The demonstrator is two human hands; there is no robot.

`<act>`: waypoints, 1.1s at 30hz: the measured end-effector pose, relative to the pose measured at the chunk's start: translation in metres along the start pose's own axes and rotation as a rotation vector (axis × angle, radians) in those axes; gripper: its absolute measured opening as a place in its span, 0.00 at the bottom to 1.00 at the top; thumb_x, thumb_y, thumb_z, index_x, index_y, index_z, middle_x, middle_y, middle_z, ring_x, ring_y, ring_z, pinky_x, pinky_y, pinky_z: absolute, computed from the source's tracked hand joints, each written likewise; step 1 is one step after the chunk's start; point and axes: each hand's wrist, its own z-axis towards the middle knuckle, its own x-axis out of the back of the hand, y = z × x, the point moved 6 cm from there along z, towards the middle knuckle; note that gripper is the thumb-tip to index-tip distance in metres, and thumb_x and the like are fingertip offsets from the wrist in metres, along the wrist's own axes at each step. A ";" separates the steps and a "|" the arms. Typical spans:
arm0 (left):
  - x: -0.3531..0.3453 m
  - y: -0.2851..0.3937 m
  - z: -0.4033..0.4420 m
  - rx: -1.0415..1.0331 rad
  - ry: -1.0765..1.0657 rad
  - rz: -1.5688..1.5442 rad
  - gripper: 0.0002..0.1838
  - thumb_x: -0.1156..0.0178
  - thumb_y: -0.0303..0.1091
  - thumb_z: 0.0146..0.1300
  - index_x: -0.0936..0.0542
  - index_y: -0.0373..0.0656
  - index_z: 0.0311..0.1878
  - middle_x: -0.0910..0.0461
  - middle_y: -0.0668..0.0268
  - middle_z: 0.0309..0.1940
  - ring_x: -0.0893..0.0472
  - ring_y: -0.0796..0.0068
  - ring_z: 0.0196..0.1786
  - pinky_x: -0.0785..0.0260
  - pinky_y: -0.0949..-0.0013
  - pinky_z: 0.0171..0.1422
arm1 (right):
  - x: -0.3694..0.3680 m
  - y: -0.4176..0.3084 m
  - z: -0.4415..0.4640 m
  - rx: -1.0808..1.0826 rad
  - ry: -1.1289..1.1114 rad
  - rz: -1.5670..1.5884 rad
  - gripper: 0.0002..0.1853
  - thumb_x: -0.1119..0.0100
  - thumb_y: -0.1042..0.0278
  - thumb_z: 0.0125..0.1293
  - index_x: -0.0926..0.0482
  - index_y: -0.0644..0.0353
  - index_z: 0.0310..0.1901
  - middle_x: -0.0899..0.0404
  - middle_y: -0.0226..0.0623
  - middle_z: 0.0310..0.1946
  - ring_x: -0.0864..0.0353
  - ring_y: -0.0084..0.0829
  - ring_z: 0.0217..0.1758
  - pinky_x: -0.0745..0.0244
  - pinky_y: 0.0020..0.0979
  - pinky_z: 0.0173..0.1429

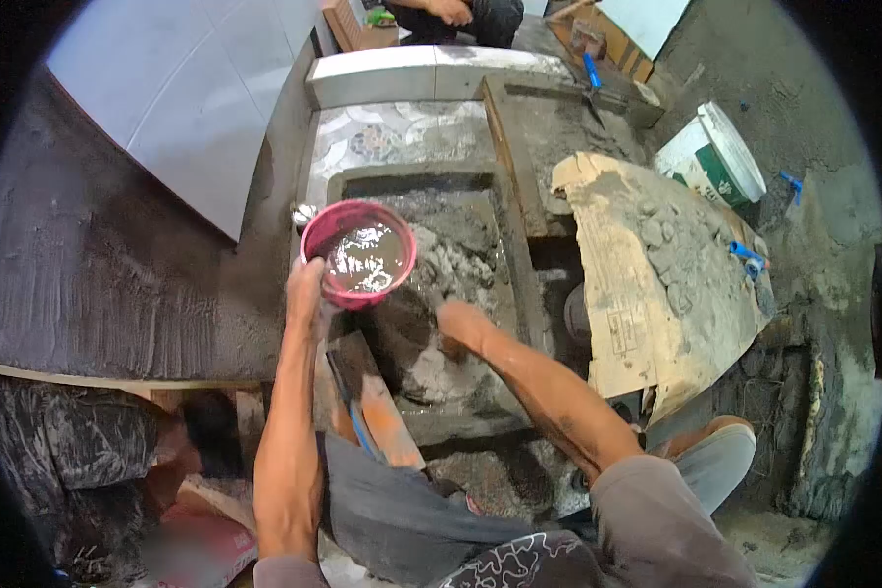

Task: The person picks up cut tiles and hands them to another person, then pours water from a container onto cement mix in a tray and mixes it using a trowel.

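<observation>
My left hand (308,284) grips the rim of a pink bucket (400,230) at its lower left side. Murky water (364,257) shows inside it. The bucket hangs over the left side of a sunken rectangular basin (514,284). My right hand (457,323) is closed over the middle of the basin, round a handle that is mostly hidden. Beside and beyond that hand lies wet grey mortar (451,263), with a darker wet patch between it and the bucket.
A mortar-stained wooden board (387,421) leans at the basin's near left. Cardboard with mortar lumps (617,323) lies right, near a white bucket (701,157) and blue clips (750,257). A blue-handled tool (592,73) rests at the back. Another person's hand (451,12) shows beyond the tiled ledge (392,76).
</observation>
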 end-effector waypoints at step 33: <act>0.010 -0.010 0.001 0.096 0.070 0.077 0.12 0.44 0.35 0.55 0.26 0.45 0.43 0.25 0.69 0.30 0.23 0.76 0.29 0.30 0.65 0.27 | 0.024 0.033 0.008 -0.031 -0.129 -0.235 0.11 0.43 0.68 0.56 0.18 0.68 0.31 0.16 0.50 0.38 0.14 0.41 0.36 0.22 0.48 0.39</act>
